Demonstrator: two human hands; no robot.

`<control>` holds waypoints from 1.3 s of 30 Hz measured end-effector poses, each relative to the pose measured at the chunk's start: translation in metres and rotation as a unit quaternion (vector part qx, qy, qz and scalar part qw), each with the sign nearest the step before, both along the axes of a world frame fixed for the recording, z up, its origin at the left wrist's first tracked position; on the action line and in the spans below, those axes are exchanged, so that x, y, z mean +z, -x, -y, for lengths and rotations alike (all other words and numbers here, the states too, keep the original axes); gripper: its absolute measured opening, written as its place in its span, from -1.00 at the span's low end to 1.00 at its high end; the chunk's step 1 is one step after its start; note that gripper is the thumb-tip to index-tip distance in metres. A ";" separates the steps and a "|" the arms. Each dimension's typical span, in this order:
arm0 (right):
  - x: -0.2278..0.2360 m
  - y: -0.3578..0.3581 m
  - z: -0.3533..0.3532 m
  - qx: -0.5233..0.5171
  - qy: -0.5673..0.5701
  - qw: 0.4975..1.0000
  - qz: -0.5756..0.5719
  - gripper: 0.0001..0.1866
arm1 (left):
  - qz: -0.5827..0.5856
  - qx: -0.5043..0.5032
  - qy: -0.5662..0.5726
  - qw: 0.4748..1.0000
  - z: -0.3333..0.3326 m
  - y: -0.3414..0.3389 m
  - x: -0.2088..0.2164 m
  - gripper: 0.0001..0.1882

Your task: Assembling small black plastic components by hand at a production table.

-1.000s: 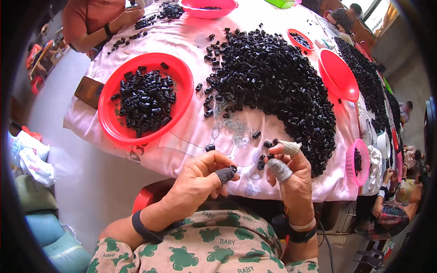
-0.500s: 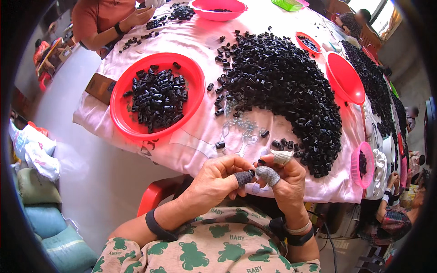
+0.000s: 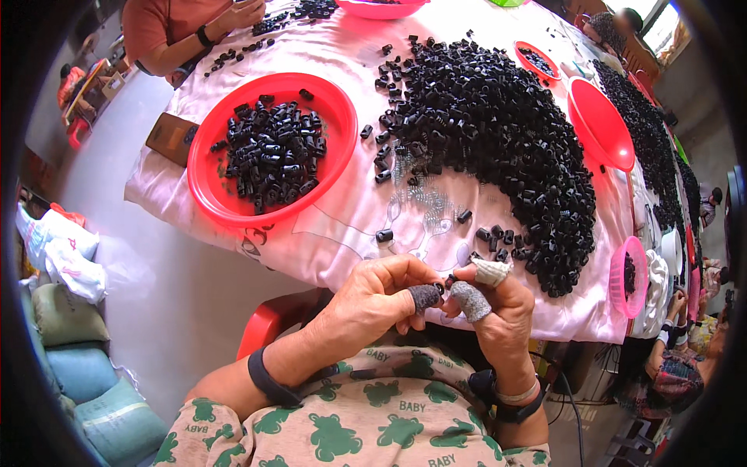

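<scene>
My left hand (image 3: pixel 375 294) is pinched above the table's near edge, a dark grey cover on its thumb. Between its fingertips sits a small black plastic piece (image 3: pixel 439 289). Facing it, almost touching, my right hand (image 3: pixel 504 311) is closed too, with a grey-covered thumb and a white-wrapped finger. A second small dark piece (image 3: pixel 451 279) shows at its fingertips, partly hidden. Just beyond my hands lie small metal springs (image 3: pixel 424 198) and a few loose black cylindrical pieces (image 3: pixel 384 235). A large heap of such black pieces (image 3: pixel 498 117) curves around to the right.
At the left, a red basin (image 3: pixel 342 148) holds black pieces, beside a brown box (image 3: pixel 169 138). Another red basin (image 3: pixel 599 124) and a pink basket (image 3: pixel 618 276) stand right. Across the table a person (image 3: pixel 179 39) sits. A red chair (image 3: pixel 268 323) is near my left elbow.
My hands stay pinched together and have shifted slightly right in the picture. The basins and heap appear a little higher and further right as the view moves.
</scene>
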State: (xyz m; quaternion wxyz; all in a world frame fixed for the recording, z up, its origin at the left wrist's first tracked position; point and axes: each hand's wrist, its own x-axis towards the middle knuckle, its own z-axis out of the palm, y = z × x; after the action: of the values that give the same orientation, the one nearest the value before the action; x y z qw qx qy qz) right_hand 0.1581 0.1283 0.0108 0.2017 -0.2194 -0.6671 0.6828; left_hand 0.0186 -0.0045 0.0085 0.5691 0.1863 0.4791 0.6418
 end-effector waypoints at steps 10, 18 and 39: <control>-0.008 0.001 -0.007 0.010 0.137 0.988 -0.069 -0.78 | 0.070 -0.005 -0.013 0.997 0.001 0.001 -0.005 -0.79; -0.008 0.003 0.000 0.007 0.124 0.989 -0.083 -0.76 | 0.067 0.000 -0.013 0.998 0.001 -0.003 0.000 -0.80; -0.013 0.006 -0.001 0.037 -0.283 0.955 -0.083 -0.56 | 0.017 0.025 0.013 0.999 0.002 0.000 -0.002 -0.80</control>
State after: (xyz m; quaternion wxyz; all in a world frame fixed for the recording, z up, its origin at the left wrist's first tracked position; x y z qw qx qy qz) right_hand 0.1521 0.1294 -0.0017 0.2844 -0.0707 -0.8219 0.4885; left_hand 0.0190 -0.0070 0.0069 0.5628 0.1558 0.4826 0.6527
